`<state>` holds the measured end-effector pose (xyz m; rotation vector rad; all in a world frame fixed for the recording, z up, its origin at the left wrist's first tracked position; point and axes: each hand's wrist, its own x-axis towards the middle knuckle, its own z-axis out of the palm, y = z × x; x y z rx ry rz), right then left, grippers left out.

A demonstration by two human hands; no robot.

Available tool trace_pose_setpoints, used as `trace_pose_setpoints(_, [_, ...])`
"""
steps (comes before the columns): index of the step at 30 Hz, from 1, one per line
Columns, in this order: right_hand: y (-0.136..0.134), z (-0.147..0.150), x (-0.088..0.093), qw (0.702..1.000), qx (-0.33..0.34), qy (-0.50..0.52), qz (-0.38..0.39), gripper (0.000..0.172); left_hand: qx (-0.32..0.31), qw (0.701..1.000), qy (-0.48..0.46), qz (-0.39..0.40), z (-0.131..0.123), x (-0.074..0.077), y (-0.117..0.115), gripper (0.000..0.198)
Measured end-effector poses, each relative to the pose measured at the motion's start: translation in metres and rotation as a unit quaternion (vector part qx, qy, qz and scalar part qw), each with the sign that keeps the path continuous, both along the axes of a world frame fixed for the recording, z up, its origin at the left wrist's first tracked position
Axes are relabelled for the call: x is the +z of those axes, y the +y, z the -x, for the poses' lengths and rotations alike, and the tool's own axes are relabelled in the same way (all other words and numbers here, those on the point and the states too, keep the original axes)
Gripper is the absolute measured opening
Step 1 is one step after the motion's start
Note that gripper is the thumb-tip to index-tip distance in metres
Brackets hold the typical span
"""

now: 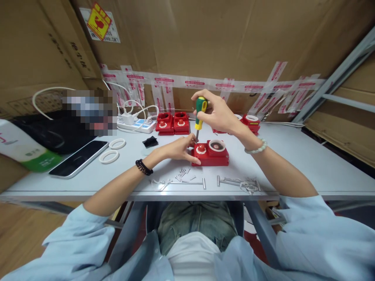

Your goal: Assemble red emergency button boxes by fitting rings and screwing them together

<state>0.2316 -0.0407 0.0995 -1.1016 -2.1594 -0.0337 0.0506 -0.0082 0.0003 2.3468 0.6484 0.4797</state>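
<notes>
A screwdriver (199, 123) with a green and yellow handle is gripped by the right hand (215, 112), the fingers being wrapped about the handle. It is held nearly upright, its tip brought down at the far left corner of a red device (212, 160). The device is placed on the surface (281, 164), in front of the person, and its left end is clasped by the left hand (182, 148), with the thumb laid along the near side and the fingertips set close to the screwdriver's tip. Whether a screw is seated under the tip cannot be told. The device is topped by a red dome (201, 148) at left and a white ring (217, 145) at right.

Nearer the edge, loose screws (182, 175) are scattered, and metal rods with crossbars (187, 183) are laid out beside them. Behind, two similar red units (172, 124) are set side by side, next to a power strip (136, 124) into which white plugs are fitted. At left, two loose white rings (109, 157) are placed near a phone (79, 159).
</notes>
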Motion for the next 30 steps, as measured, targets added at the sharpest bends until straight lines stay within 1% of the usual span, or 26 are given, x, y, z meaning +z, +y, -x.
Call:
trace_pose_setpoints(3, [-0.0051,0.0035,-0.0007,0.997,-0.068,-0.007,-0.032,0.021,0.002,1.000,0.003,0.001,0.0001,-0.0004,0.0006,0.070])
trace_pose_setpoints(5, [-0.0082,0.0061,-0.0020,0.992,-0.113,-0.017,-0.050,0.026,0.002,1.000,0.005,-0.003,0.0000,-0.0005,0.0009,0.070])
trace_pose_setpoints(6, [-0.0086,0.0066,-0.0025,0.992,-0.118,-0.019,-0.049,0.029,0.002,1.000,0.005,-0.005,0.0000,-0.0004,0.0010,0.070])
trace_pose_setpoints(8, [-0.0070,0.0054,-0.0028,0.996,-0.087,-0.010,-0.021,0.034,0.000,1.000,0.003,-0.004,-0.0002,-0.0001,0.0010,0.069])
trace_pose_setpoints(10, [-0.0041,0.0030,-0.0025,1.000,-0.026,0.008,0.010,0.039,-0.001,1.000,0.001,0.001,-0.0004,0.0003,0.0006,0.068])
trace_pose_setpoints(11, [-0.0030,0.0021,-0.0025,1.000,-0.002,0.011,0.015,0.039,0.000,1.000,0.001,0.004,-0.0005,0.0006,0.0003,0.068])
trace_pose_setpoints(12, [-0.0027,0.0018,-0.0025,1.000,0.006,0.009,0.010,0.037,0.001,1.000,0.000,0.005,-0.0006,0.0008,0.0001,0.068])
trace_pose_setpoints(13, [-0.0031,0.0023,-0.0027,1.000,-0.005,0.003,-0.004,0.033,0.002,1.000,0.000,0.006,-0.0006,0.0009,-0.0001,0.068])
trace_pose_setpoints(15, [-0.0060,0.0046,-0.0035,0.997,-0.059,-0.020,-0.036,0.028,0.004,1.000,-0.001,0.004,-0.0006,0.0009,-0.0001,0.068])
trace_pose_setpoints(17, [-0.0095,0.0071,-0.0040,0.992,-0.110,-0.040,-0.055,0.030,0.003,1.000,-0.003,-0.002,-0.0004,0.0005,0.0004,0.067])
trace_pose_setpoints(18, [-0.0107,0.0077,-0.0038,0.989,-0.123,-0.049,-0.060,0.033,0.001,1.000,-0.004,-0.005,-0.0003,0.0002,0.0007,0.067])
trace_pose_setpoints(20, [-0.0111,0.0066,-0.0024,0.991,-0.112,-0.058,-0.051,0.038,-0.001,1.000,-0.004,-0.007,-0.0001,-0.0005,0.0015,0.068])
trace_pose_setpoints(23, [-0.0089,0.0027,0.0008,0.999,-0.027,-0.044,0.008,0.046,-0.002,1.000,0.000,-0.004,-0.0001,-0.0008,0.0018,0.068])
trace_pose_setpoints(24, [-0.0083,0.0021,0.0015,0.999,-0.005,-0.039,0.023,0.045,-0.001,1.000,0.003,-0.003,-0.0002,-0.0006,0.0016,0.068])
trace_pose_setpoints(25, [-0.0082,0.0020,0.0017,0.999,-0.003,-0.035,0.025,0.041,0.000,1.000,0.007,-0.001,-0.0002,-0.0002,0.0014,0.068])
trace_pose_setpoints(26, [-0.0086,0.0026,0.0013,0.999,-0.021,-0.034,0.014,0.035,0.002,1.000,0.010,0.000,-0.0004,0.0001,0.0010,0.068])
trace_pose_setpoints(28, [-0.0098,0.0042,-0.0008,0.995,-0.089,-0.038,-0.026,0.025,0.003,1.000,0.014,0.000,-0.0007,0.0008,0.0004,0.069])
trace_pose_setpoints(29, [-0.0103,0.0046,-0.0022,0.992,-0.116,-0.039,-0.043,0.024,0.003,1.000,0.014,-0.001,-0.0008,0.0010,0.0002,0.069])
trace_pose_setpoints(30, [-0.0104,0.0043,-0.0035,0.990,-0.127,-0.038,-0.049,0.025,0.004,1.000,0.014,-0.002,-0.0009,0.0010,0.0002,0.070])
